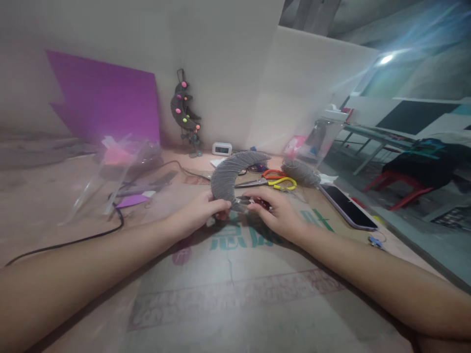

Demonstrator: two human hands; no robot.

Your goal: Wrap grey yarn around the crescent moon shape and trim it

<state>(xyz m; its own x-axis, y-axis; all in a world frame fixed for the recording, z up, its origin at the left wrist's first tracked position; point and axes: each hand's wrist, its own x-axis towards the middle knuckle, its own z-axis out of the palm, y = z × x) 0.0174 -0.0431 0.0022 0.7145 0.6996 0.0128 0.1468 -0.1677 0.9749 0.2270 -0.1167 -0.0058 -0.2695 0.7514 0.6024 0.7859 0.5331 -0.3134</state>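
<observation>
A crescent moon shape wound in grey yarn (230,172) stands upright over the middle of the table, its lower end between my hands. My left hand (211,207) is closed around that lower end, thumb on the front. In my right hand (274,212) is a pair of pliers (259,202) with dark reddish handles, fingers wrapped about them. The jaws of the pliers point left and meet the crescent's lower tip; what they grip there is too small to make out. Just behind lie scissors (281,182) with yellow and orange handles.
A ball of grey yarn (300,172) and a phone (348,207) lie to the right. A small digital clock (222,149) stands by the wall, near a decorated dark crescent (182,108). Purple sheets (110,100) lean at left; a black cable (91,240) crosses the table. Printed cardboard (221,314) covers the front.
</observation>
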